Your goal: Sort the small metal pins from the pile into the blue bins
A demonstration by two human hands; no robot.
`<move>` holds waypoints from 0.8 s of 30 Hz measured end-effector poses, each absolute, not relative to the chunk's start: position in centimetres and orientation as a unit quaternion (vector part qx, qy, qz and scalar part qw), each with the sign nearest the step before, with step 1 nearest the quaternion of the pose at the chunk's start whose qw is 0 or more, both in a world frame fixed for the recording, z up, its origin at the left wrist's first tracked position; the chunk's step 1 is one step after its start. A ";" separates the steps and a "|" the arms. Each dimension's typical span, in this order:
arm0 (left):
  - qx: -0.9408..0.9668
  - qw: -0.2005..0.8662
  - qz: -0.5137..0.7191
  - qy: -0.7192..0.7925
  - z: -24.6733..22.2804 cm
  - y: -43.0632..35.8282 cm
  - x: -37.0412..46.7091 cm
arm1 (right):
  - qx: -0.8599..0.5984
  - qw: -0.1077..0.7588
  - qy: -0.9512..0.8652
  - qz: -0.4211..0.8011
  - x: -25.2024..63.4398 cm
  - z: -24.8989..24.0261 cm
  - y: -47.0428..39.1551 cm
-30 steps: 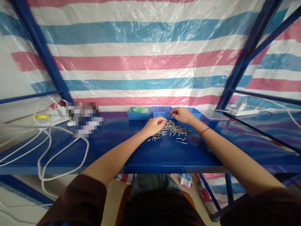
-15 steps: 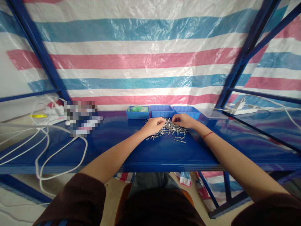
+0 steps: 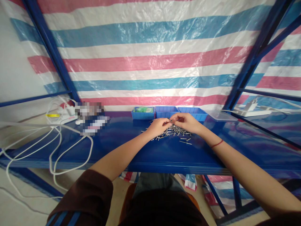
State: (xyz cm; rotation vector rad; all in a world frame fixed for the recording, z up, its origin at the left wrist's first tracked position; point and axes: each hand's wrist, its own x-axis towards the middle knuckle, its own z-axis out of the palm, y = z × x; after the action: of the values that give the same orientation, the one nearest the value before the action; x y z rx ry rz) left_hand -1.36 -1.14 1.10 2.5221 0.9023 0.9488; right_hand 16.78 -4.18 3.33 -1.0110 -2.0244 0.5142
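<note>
A pile of silvery rivet-like metal pins [image 3: 180, 130] lies on the blue table [image 3: 155, 155]. Over its left part is my left hand [image 3: 161, 126], fingers pinched together on something small that I cannot make out. My right hand [image 3: 184, 121] meets it at the fingertips above the pile, its thumb and finger also closed on something too small to name. A few loose pins [image 3: 185, 142] lie nearer to me, apart from the pile.
Behind the pile stand three blue bins: the left bin [image 3: 143, 113] holds green packets, beside a middle bin [image 3: 166, 110] and a right bin [image 3: 194, 113]. A clear lid [image 3: 221, 115] lies to the right. White cables [image 3: 90, 153] hang over the table's left edge.
My right hand has moved left to my left hand, so their fingertips now meet over the pile. The whole view has shifted a little, with things sitting further right.
</note>
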 end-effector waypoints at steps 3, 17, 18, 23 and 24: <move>0.873 0.160 0.336 0.315 1.1 -1.3 -1.3 | -0.389 0.462 -0.759 0.242 16.0 3.3 -4.4; 0.835 0.197 0.408 0.313 1.0 -1.3 -0.9 | -0.368 0.452 -0.807 0.096 15.6 4.1 -5.4; 0.825 0.197 0.425 0.316 1.1 -1.2 -1.0 | -0.365 0.449 -0.811 0.087 15.7 4.1 -5.4; 0.796 0.197 0.471 0.325 1.3 -0.7 -1.4 | -0.411 0.432 -0.802 0.042 16.4 3.8 -4.8; 0.796 0.192 0.471 0.329 1.3 -0.6 -1.5 | -0.425 0.424 -0.800 0.034 16.6 3.7 -4.4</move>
State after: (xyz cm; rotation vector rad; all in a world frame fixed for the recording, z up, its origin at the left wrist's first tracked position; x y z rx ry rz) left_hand -1.50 -0.61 1.29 2.2337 0.9234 1.3235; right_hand 16.62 -4.39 3.67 -1.0624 -2.0008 0.0841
